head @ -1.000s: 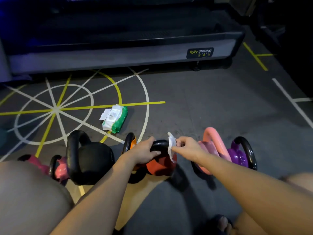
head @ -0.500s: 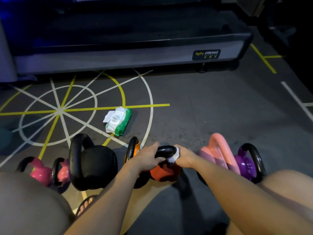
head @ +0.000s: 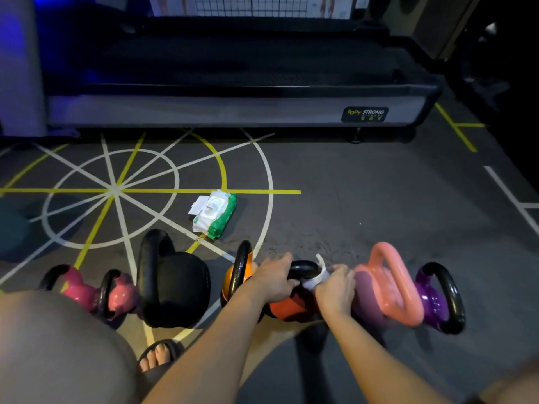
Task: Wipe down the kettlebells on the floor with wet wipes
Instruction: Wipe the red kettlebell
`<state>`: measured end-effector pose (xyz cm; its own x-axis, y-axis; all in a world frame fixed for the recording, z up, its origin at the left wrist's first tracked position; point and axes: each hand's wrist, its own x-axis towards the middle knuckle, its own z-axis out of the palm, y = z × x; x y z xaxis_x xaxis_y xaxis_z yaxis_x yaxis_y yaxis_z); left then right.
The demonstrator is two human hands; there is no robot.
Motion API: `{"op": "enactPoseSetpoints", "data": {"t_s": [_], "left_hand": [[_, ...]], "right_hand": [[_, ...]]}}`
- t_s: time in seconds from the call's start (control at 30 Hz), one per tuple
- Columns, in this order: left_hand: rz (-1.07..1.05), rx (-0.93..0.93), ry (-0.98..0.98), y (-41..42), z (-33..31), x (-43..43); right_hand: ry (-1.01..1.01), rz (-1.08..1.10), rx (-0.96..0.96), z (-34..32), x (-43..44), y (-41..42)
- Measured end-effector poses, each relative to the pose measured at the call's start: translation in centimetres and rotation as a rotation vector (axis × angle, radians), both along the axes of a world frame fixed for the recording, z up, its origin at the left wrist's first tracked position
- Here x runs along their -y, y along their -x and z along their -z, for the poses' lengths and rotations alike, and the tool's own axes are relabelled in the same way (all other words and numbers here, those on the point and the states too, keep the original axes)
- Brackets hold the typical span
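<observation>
A row of kettlebells stands on the floor in front of me. My left hand (head: 274,279) grips the black handle of the red kettlebell (head: 288,309) in the middle. My right hand (head: 335,288) presses a white wet wipe (head: 316,277) around the right side of that same handle. To the left are an orange kettlebell (head: 237,272), a big black kettlebell (head: 172,284) and two dark pink kettlebells (head: 78,290). To the right are a light pink kettlebell (head: 390,287) and a purple kettlebell (head: 437,298). The open pack of wet wipes (head: 214,214) lies on the floor beyond the row.
A treadmill base (head: 233,109) runs across the back. The grey floor carries white and yellow lines. My left knee (head: 58,345) fills the lower left, and my sandalled foot (head: 159,355) rests below the black kettlebell.
My right hand brought the wipe from beside the handle down onto the red kettlebell's handle and wraps it there. My left hand kept its grip. The camera moved slightly.
</observation>
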<state>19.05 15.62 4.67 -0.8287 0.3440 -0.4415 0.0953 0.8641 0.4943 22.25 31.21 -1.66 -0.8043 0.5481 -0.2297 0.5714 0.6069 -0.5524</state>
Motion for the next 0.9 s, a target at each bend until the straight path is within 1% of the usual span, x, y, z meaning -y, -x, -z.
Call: {"op": "enactPoseSetpoints", "data": {"t_s": [0.07, 0.13, 0.2, 0.23, 0.3, 0.43, 0.53, 0.6, 0.7, 0.77, 0.87, 0.9], "left_hand": [[0.017, -0.016, 0.018, -0.1, -0.1, -0.4], [0.028, -0.019, 0.022, -0.1, -0.3, -0.6], [0.034, -0.019, 0.033, -0.1, -0.3, -0.8], [0.035, -0.024, 0.038, -0.1, -0.3, -0.8], [0.027, -0.032, 0.039, -0.1, -0.3, -0.7], [0.030, -0.026, 0.014, -0.4, 0.0, 0.0], [0.046, -0.021, 0.011, -0.6, -0.1, 0.3], [0.057, -0.024, 0.012, -0.7, 0.0, 0.2], [0.067, -0.023, 0.018, -0.8, -0.1, 0.2], [0.068, -0.022, 0.030, -1.0, 0.0, 0.2], [0.066, -0.042, 0.051, -0.9, -0.1, 0.3], [0.062, -0.046, 0.053, -0.9, 0.0, 0.3]], "right_hand": [[0.146, 0.010, -0.120, 0.2, 0.1, -0.6], [0.219, 0.061, -0.258, 0.5, 0.7, -1.7], [0.418, 0.094, -0.321, 0.8, 1.5, -2.7], [0.516, 0.085, -0.322, 1.2, 1.5, -2.9], [0.638, 0.030, -0.273, 2.0, 1.0, -2.4], [0.749, -0.191, -0.096, 1.7, -0.9, 0.0], [0.742, -0.232, -0.053, 2.0, -1.4, 0.6], [0.707, -0.231, -0.068, 2.7, -1.5, 0.3], [0.636, -0.245, -0.133, 1.9, -0.9, 0.2], [0.551, -0.290, -0.161, 1.0, -0.6, -0.1], [0.447, -0.373, -0.205, 1.3, -0.2, -0.7], [0.376, -0.357, -0.238, 1.5, -0.1, -1.0]]}}
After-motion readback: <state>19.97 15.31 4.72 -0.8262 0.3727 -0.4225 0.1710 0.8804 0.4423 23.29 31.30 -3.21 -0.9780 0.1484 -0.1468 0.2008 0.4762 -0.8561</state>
